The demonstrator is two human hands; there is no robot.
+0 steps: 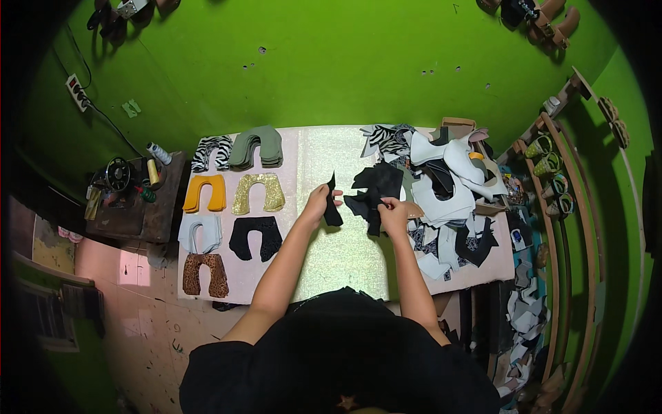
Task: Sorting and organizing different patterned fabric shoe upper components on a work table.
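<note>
In my left hand [321, 204] is a black cut piece of sheet material [334, 212], pinched between thumb and fingers over the middle of the table. My right hand [394, 217] is closed on the edge of some black cut pieces [381, 183], which lie bunched at the near side of a scrap heap. How many pieces its fingers hold is hidden. Left of my hands, U-shaped cutouts lie in rows: zebra-print [202, 156], sage green [243, 153], orange [195, 196], gold glitter [243, 196], pale grey [190, 236], black [240, 243] and leopard-print [195, 277].
A heap of white offcuts [452, 200] and patterned scraps covers the table's right end. A sewing machine [117, 174] stands on a dark side table at the left, with thread spools [153, 170]. Wooden racks with green shoes [548, 163] line the right wall.
</note>
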